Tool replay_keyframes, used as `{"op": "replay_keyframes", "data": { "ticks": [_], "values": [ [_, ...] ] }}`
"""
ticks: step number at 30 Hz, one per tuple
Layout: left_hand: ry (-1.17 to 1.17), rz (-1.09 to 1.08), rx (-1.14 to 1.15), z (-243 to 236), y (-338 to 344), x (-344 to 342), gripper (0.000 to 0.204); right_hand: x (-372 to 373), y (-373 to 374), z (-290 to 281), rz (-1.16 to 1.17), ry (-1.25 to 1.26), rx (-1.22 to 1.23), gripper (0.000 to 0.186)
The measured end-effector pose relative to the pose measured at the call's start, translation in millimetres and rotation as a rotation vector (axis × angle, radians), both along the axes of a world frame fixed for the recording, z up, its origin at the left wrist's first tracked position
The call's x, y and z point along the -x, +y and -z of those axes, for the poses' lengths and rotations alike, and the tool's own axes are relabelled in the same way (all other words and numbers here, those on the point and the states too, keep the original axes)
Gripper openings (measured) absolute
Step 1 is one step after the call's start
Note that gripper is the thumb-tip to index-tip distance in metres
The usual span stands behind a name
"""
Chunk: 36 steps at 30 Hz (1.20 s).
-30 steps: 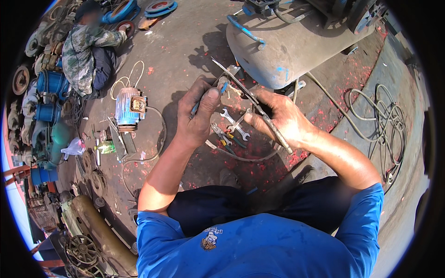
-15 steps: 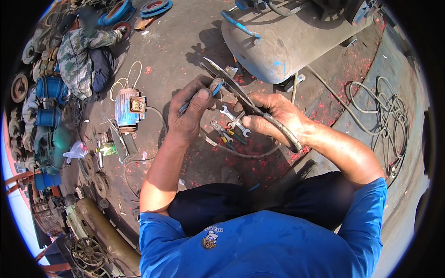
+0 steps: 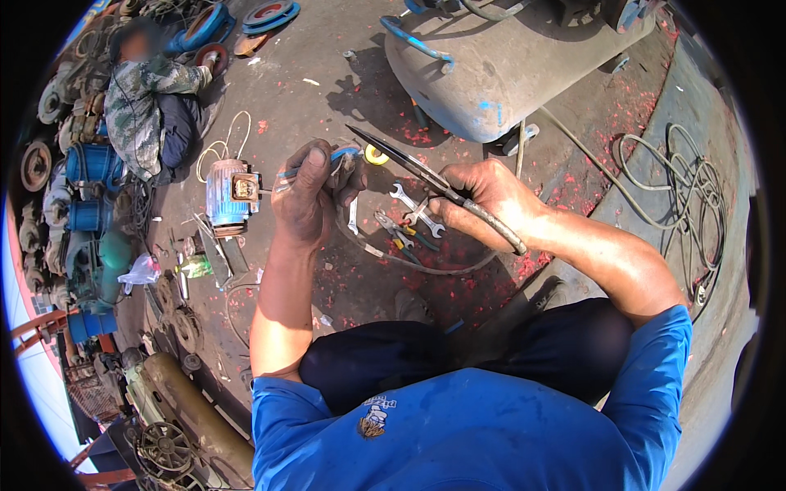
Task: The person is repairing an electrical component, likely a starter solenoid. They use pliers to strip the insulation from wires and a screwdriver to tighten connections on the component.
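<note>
My right hand (image 3: 483, 200) grips a large pair of shears (image 3: 401, 157), its long dark blades pointing up and left, nearly together. A worn grey handle (image 3: 501, 227) sticks out past the palm. My left hand (image 3: 309, 196) is closed around the end of a cable, with a blue wire (image 3: 347, 152) showing at the fingertips. The grey cable (image 3: 385, 255) curves below the hands. Beyond the blades, a yellow tape roll (image 3: 377, 155) lies on the ground. Between my hands lie an open-ended spanner (image 3: 417, 210), a second spanner (image 3: 353, 217) and pliers (image 3: 403, 232) with yellow-and-green grips.
A blue electric motor (image 3: 232, 196) stands at the left. Behind it, a person (image 3: 151, 106) in camouflage crouches beside stacked machine parts (image 3: 86, 214). A big grey tank (image 3: 491, 82) fills the upper right. Coiled hose (image 3: 688, 196) lies at the far right.
The shears have drawn away from my left hand, and their blades have come closer together. My left hand has moved left and turned, uncovering the yellow tape roll and a spanner.
</note>
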<state>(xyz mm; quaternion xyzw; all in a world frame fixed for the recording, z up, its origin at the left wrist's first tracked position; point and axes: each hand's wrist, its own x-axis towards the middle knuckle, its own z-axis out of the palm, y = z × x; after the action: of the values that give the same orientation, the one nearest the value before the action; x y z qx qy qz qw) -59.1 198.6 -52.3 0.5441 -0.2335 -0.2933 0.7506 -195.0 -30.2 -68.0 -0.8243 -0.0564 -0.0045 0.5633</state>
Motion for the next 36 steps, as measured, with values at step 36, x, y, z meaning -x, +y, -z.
{"op": "replay_keyframes", "data": {
  "ticks": [36],
  "values": [
    [-0.488,-0.021,-0.325,3.8,-4.4,12.2,0.032,-3.0,-19.5,-22.8,0.077,0.137,-0.696,0.052]
  ]
}}
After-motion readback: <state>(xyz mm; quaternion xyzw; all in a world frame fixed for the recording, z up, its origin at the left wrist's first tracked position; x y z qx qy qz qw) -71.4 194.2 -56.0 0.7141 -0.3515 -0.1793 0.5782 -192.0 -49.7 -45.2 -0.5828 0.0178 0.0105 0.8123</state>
